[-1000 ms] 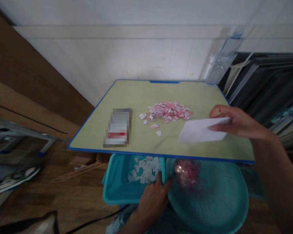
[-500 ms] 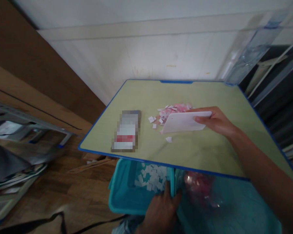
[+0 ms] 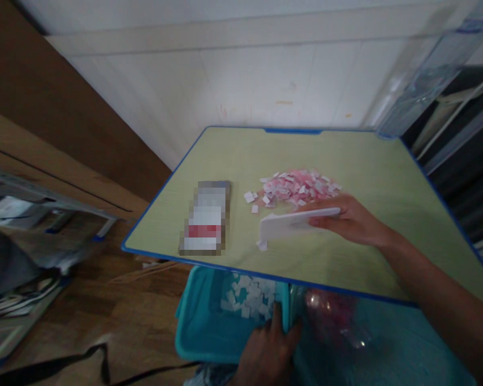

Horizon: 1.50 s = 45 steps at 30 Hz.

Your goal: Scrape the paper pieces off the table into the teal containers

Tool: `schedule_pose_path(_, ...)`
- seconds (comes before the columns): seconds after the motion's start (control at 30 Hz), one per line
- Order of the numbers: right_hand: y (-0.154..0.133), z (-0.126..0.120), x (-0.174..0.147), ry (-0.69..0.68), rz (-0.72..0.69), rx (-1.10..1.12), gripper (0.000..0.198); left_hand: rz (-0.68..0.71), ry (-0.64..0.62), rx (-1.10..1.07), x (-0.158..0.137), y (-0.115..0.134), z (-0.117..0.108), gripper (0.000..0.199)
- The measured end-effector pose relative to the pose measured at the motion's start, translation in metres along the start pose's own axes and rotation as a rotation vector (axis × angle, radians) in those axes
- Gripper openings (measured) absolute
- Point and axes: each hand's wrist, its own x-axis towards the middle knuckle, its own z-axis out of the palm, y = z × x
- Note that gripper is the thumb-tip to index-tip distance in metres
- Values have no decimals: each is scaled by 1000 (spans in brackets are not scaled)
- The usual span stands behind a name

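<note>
My right hand is closed on a thin, flat white plate, held on edge low over the table. A small white paper piece lies at the plate's lower left corner. Just behind the plate is a heap of small pink and white paper squares, with a few loose ones to its left. Below the table edge, my left hand grips the right rim of a teal plastic bin, index finger over the rim and thumb on the outer side. White paper squares lie inside the bin.
A blurred-out phone-like slab lies on the left of the blue-edged table. Right of the bin is a larger teal container holding a clear bag with red contents. A clear plastic bottle stands behind the far right corner.
My right hand has drawn the white plate toward the table's near edge, away from the heap, uncovering more of it. The small paper piece has shifted nearer and left. My left hand stays on the bin.
</note>
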Motion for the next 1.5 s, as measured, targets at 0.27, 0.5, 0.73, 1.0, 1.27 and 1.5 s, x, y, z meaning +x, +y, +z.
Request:
schedule_pose_path(0.27,12,-18,-4,259,107,-8,28,-7,-5,2,-1,0,0,67)
schedule_pose_path(0.5,3,5,-1,113,49,-17,32,-12,3,1,-2,2,-4,60)
schedule_pose_path(0.73,-11,30,-3,-88,-5,1,30,4,17,4,-2,1,-7,56)
schedule_pose_path(1.0,-8,34,-8,-145,-29,116,27,-7,71,47,-3,2,-1,57)
schedule_pose_path(1.27,3,-2,-7,327,-53,33,21,-8,93,56,-1,1,1,56)
schedule_pose_path(1.5,7,-18,-8,246,-76,-57,20,0,73,66,-1,0,2,57)
